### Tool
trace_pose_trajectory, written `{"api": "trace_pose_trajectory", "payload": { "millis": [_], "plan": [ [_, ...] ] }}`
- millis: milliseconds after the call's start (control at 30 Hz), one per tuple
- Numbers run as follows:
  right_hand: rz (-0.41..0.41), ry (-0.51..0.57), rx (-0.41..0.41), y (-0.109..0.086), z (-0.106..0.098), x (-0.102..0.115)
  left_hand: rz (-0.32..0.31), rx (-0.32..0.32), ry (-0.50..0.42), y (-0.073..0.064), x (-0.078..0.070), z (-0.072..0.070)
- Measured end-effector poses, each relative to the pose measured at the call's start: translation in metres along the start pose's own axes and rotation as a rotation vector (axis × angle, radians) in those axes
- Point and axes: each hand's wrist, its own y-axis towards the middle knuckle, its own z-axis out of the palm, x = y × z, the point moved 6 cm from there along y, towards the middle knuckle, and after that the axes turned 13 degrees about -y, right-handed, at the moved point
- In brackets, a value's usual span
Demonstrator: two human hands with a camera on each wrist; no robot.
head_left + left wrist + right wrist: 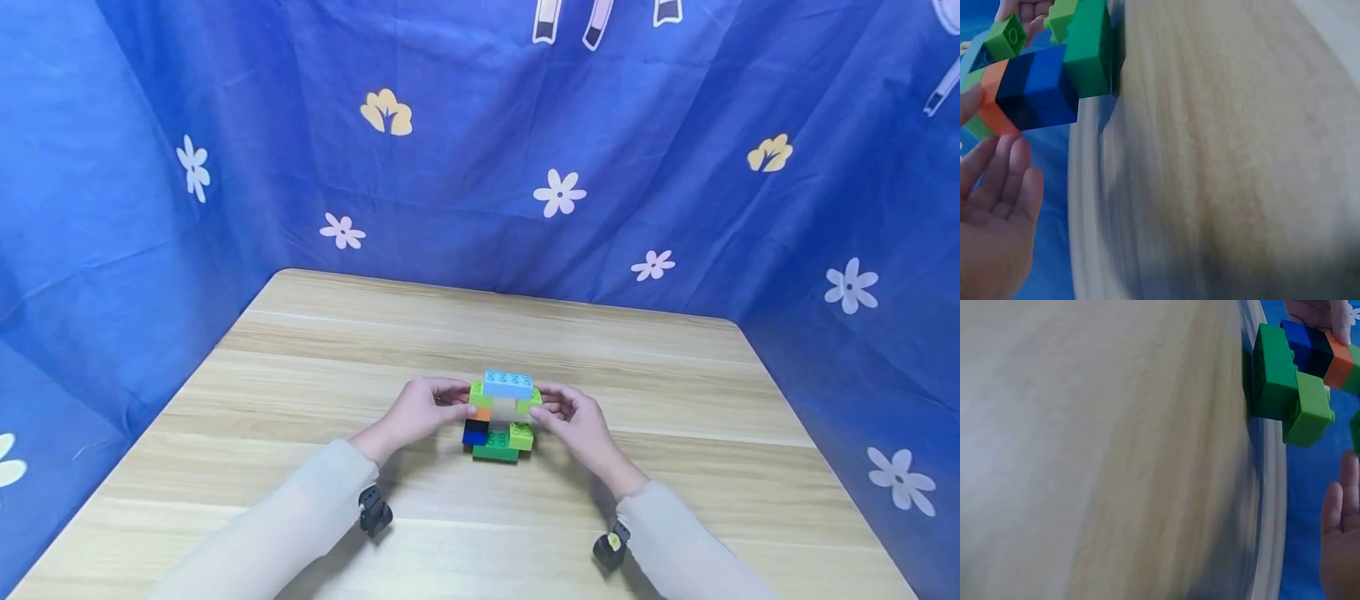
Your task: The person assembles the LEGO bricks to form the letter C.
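Observation:
A dark green brick (495, 453) forms the base of a toy-brick structure on the table. On its left end rises a column: a blue brick (1050, 81), a black brick (1016, 87), an orange brick (997, 100) and a lime brick (480, 399). A light-blue brick (507, 384) spans the top. Under its right end hangs another lime brick (527, 407), with a gap above the lower lime brick (1310, 412) on the base. My left hand (412, 411) grips the column near its top, thumb in front. My right hand (583, 427) pinches the hanging lime brick.
The pale wooden table (480, 533) reaches back to a blue curtain (465, 183) printed with flowers, which also closes off both sides. A black wrist camera (373, 511) sits by the left sleeve, and another camera (611, 547) by the right sleeve.

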Motion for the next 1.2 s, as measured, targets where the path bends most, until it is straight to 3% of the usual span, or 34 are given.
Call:
{"api": "trace_pose_trajectory", "payload": {
  "millis": [233,400,700,1200],
  "plan": [
    [0.161,-0.045,-0.067,0.018,0.008,-0.007,-0.064,-0.105,0.076,0.011,0.009,-0.003],
    [0.230,-0.055,-0.098,0.024,0.015,-0.015,-0.086,-0.135,0.115,0.018,0.018,-0.002],
    [0.247,-0.179,-0.074,0.021,0.022,-0.025,-0.108,-0.136,0.153,0.024,0.023,0.003],
    [0.205,-0.223,-0.016,0.019,0.023,-0.024,-0.125,-0.149,0.166,0.026,0.025,0.004]
  ]
}}
